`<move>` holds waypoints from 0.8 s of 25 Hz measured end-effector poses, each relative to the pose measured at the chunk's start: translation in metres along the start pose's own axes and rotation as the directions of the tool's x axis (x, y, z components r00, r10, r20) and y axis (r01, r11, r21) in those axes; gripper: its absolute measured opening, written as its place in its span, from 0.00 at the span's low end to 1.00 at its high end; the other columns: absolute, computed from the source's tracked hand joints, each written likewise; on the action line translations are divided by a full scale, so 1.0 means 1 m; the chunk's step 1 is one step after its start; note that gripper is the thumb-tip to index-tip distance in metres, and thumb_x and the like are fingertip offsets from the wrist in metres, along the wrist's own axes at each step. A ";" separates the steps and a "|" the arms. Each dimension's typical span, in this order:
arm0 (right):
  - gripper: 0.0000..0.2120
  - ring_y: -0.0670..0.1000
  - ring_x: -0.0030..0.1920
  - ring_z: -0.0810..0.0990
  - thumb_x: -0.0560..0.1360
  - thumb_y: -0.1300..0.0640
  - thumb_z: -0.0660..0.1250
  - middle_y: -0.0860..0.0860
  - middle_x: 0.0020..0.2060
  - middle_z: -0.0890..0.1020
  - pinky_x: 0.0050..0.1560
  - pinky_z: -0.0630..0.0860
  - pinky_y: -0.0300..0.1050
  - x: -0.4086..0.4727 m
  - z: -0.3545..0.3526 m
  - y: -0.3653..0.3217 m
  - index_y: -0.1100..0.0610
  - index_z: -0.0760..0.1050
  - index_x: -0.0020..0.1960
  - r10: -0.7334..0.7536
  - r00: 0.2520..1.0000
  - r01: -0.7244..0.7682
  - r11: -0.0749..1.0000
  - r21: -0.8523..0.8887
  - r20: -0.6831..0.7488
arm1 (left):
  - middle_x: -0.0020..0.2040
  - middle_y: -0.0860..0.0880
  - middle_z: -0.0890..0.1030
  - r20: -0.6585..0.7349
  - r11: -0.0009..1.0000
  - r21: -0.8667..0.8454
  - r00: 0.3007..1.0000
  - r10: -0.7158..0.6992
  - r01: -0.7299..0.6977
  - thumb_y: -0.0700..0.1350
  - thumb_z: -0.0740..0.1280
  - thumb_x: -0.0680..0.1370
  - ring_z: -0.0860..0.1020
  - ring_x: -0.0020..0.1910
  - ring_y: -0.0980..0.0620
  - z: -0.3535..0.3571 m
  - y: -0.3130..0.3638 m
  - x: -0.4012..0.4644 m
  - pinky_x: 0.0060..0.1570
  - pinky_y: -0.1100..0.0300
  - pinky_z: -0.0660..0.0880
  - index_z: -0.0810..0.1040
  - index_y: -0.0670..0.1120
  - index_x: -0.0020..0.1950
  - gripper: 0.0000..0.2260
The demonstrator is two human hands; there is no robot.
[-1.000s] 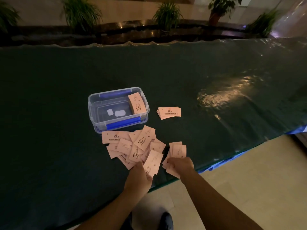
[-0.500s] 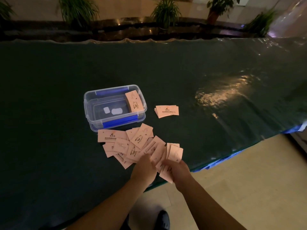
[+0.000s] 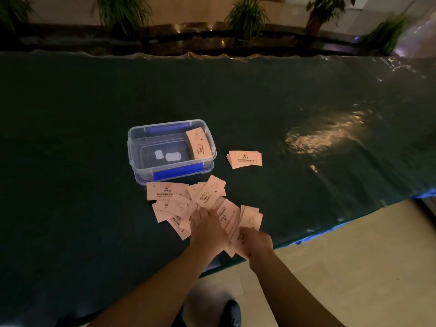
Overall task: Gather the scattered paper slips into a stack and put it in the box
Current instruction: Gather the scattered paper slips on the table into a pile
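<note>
Paper slips (image 3: pixel 186 204) lie scattered in an overlapping heap on the dark green table cover (image 3: pixel 70 161), just in front of the clear plastic box (image 3: pixel 141 147). At the left of the heap a long slip lies flat with its print facing up, touching the near wall of the box or very nearly so; others fan out from it at odd angles toward the table's near edge. The box has blue clips on its near and far sides and stands open, with a thick stack of slips (image 3: pixel 198 143) leaning inside against its right wall and two pale patches on its floor. The left hand (image 3: pixel 207 230) rests palm down on the middle of the heap, fingers spread a little and pressing on the slips beneath. Just to its right, the right hand (image 3: pixel 256 241) holds a fanned bunch of slips (image 3: pixel 250 218) at the table's near edge, fingers closed over the lower ends while the upper ends splay outward. Farther back and to the right of the box, well apart from the heap, a small neat pile of slips (image 3: pixel 245 159) sits alone on the cover. Potted plants (image 3: pixel 245 15) line the ledge beyond the table.
</note>
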State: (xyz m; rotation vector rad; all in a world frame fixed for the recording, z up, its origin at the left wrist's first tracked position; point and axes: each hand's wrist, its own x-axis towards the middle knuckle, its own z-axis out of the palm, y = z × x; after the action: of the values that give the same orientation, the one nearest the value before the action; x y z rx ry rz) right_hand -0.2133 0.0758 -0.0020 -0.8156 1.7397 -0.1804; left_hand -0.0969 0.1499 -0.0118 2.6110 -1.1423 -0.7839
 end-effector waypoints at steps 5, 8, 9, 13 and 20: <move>0.08 0.59 0.51 0.87 0.83 0.54 0.70 0.58 0.51 0.86 0.57 0.85 0.60 0.004 -0.015 -0.004 0.57 0.78 0.60 0.007 0.999 -0.006 1.000 -0.031 0.036 | 0.62 0.47 0.73 -0.028 0.976 -0.220 1.000 -0.003 -0.003 0.48 0.67 0.80 0.71 0.57 0.52 -0.002 -0.003 -0.003 0.58 0.57 0.73 0.72 0.49 0.64 0.14; 0.07 0.60 0.52 0.87 0.84 0.55 0.68 0.59 0.52 0.86 0.55 0.85 0.61 0.005 -0.021 -0.001 0.57 0.78 0.60 -0.011 0.997 0.008 0.999 0.041 0.072 | 0.56 0.50 0.76 0.070 0.930 -0.368 0.997 0.027 0.001 0.46 0.64 0.83 0.76 0.53 0.53 -0.006 0.004 -0.005 0.54 0.56 0.79 0.73 0.48 0.64 0.10; 0.07 0.60 0.51 0.87 0.84 0.56 0.69 0.59 0.51 0.86 0.51 0.85 0.59 0.004 -0.022 0.001 0.57 0.78 0.60 -0.022 0.996 0.018 0.999 0.047 0.082 | 0.55 0.49 0.78 0.110 0.919 -0.394 0.993 0.051 -0.004 0.46 0.62 0.84 0.78 0.52 0.52 -0.006 0.008 -0.006 0.54 0.55 0.79 0.73 0.47 0.63 0.09; 0.09 0.58 0.52 0.84 0.84 0.57 0.68 0.55 0.53 0.85 0.50 0.83 0.58 0.000 -0.016 -0.006 0.53 0.77 0.63 -0.074 0.994 0.070 0.996 0.056 0.078 | 0.62 0.43 0.80 0.230 0.892 -0.453 0.965 0.124 -0.007 0.43 0.58 0.86 0.79 0.59 0.45 -0.003 0.031 -0.015 0.61 0.51 0.78 0.74 0.44 0.67 0.11; 0.12 0.63 0.58 0.86 0.84 0.63 0.68 0.60 0.59 0.86 0.62 0.83 0.69 -0.005 -0.030 -0.014 0.55 0.78 0.66 -0.054 0.962 0.001 0.981 0.194 0.266 | 0.60 0.49 0.82 0.111 0.849 -0.526 0.985 0.132 -0.055 0.52 0.58 0.86 0.79 0.54 0.58 -0.017 0.020 -0.011 0.58 0.57 0.79 0.78 0.49 0.65 0.14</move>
State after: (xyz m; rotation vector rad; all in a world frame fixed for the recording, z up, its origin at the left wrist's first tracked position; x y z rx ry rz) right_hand -0.2337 0.0596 0.0197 -0.6884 1.4297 -0.2410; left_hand -0.1067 0.1438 0.0137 2.0598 -0.9154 -1.0968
